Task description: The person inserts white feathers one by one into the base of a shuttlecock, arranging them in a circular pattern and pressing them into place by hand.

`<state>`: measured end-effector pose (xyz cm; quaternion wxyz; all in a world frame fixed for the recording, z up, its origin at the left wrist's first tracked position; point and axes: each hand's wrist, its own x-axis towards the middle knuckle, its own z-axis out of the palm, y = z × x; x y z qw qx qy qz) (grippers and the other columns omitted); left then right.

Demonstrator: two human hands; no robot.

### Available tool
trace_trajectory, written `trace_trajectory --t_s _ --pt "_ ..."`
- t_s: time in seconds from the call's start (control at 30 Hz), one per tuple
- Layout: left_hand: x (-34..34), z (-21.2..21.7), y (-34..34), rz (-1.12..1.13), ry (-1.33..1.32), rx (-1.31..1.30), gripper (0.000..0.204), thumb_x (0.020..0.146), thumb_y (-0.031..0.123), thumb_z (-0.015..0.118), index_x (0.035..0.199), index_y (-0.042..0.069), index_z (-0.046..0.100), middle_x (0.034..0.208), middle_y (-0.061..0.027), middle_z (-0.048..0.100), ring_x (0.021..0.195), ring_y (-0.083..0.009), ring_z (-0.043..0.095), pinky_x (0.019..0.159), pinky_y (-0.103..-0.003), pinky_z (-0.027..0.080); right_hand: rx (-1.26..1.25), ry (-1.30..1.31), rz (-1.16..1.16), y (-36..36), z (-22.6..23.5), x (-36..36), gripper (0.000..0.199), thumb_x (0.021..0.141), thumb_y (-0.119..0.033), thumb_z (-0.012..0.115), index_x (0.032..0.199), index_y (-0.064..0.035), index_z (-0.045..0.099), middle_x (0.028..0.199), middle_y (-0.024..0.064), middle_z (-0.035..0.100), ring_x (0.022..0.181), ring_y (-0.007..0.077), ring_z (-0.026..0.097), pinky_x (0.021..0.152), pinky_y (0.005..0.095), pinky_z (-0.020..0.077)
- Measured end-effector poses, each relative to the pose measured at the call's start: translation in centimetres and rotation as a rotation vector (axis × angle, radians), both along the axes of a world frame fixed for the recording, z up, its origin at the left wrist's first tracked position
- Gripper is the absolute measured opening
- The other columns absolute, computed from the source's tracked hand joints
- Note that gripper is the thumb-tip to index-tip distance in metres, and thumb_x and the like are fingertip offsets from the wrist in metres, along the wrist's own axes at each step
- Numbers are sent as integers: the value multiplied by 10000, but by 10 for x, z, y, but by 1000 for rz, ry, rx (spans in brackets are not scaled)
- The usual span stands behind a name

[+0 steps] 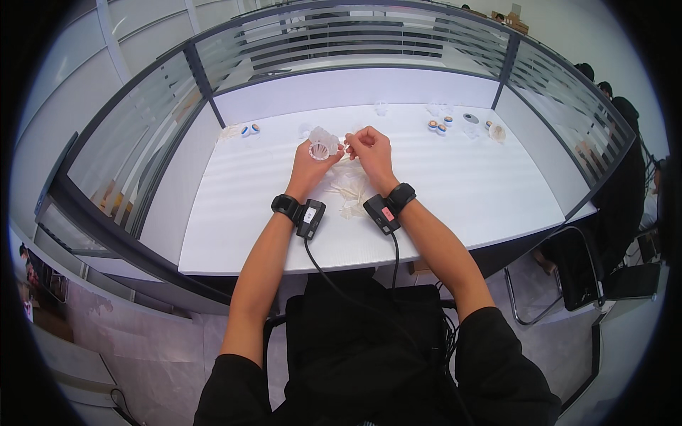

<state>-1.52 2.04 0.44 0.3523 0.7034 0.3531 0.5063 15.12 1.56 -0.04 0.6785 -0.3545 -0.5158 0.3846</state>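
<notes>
My left hand (pixel 305 169) is wrapped round a clear, ribbed, cup-like piece (pixel 323 144), held tilted above the table with its round opening showing. Just to its right, my right hand (pixel 371 150) has thumb and fingers pinched together, close to the left fingertips. Whatever lies in that pinch is too small to make out. Below both hands, crumpled pale, thin wrapping (pixel 349 190) lies on the white table (pixel 249 213). A dark band with a small black box is strapped to each wrist.
Small blue-and-white round pieces with orange tops lie at the far left (pixel 250 130) and far right (pixel 441 129). Several clear containers stand along the back, near a grey oval piece (pixel 469 118). A glass-topped partition (pixel 341 86) encloses the table. A black chair (pixel 629 282) stands at right.
</notes>
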Motion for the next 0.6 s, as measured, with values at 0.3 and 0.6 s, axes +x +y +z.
trace_trajectory --t_s 0.3,0.6 --pt "0 0 0 5 7 17 252 818 122 817 1012 6 706 959 -75 757 875 -149 712 801 -299 549 -1 23 28 -2 2 1 177 903 -84 715 814 29 611 762 106 691 638 131 658 537 265 563" --pt "-1 -2 1 0 7 126 181 827 107 818 963 28 729 930 -51 740 840 -110 671 770 -272 526 -89 44 36 -5 6 3 172 890 -94 733 822 23 626 766 109 695 642 137 667 537 266 567"
